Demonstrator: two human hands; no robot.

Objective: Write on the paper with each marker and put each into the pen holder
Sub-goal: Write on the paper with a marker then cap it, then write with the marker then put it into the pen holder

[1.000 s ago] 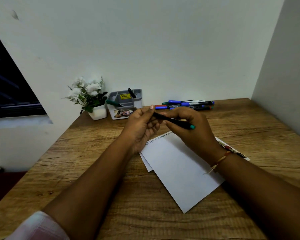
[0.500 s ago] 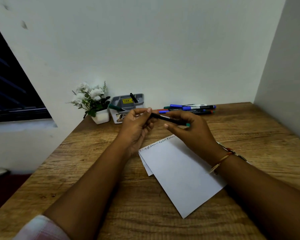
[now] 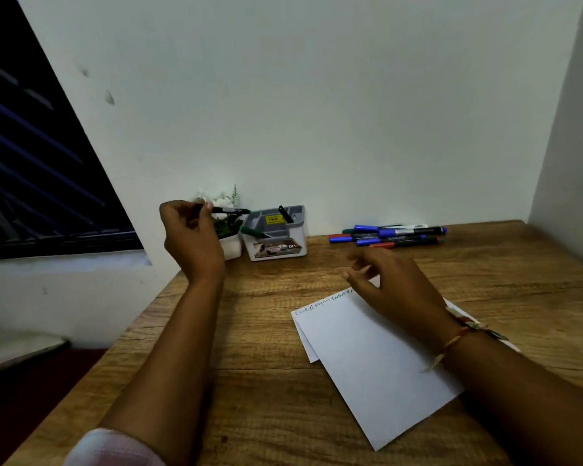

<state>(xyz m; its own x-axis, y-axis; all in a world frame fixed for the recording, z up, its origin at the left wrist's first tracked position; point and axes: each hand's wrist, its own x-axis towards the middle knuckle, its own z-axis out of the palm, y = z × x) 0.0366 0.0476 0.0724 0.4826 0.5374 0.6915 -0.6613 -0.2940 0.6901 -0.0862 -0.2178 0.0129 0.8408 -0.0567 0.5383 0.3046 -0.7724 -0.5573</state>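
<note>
The left hand (image 3: 191, 237) pinches a dark marker (image 3: 231, 210), held about level, its free end pointing right at the pen holder (image 3: 276, 237), just beyond and lower. A flower pot (image 3: 233, 250) sits between them. The right hand (image 3: 394, 284) hovers loose and empty over the paper (image 3: 367, 358). Spare markers (image 3: 389, 235) lie behind it on the worktop (image 3: 249, 331).

Two hands are in view: one left hand (image 3: 191, 237) and one right hand (image 3: 394, 284). One dark marker (image 3: 229, 210) is pinched in the left. One pen holder (image 3: 276, 243) carries two more, a black marker (image 3: 285, 214) and a green marker (image 3: 254, 232). One marker heap (image 3: 391, 234) lies by the wall, at least six, overlapping too much for an exact count. Two paper sheets show: a top sheet (image 3: 367, 358) and a lower sheet (image 3: 305, 344). One potted plant (image 3: 232, 247).
</note>
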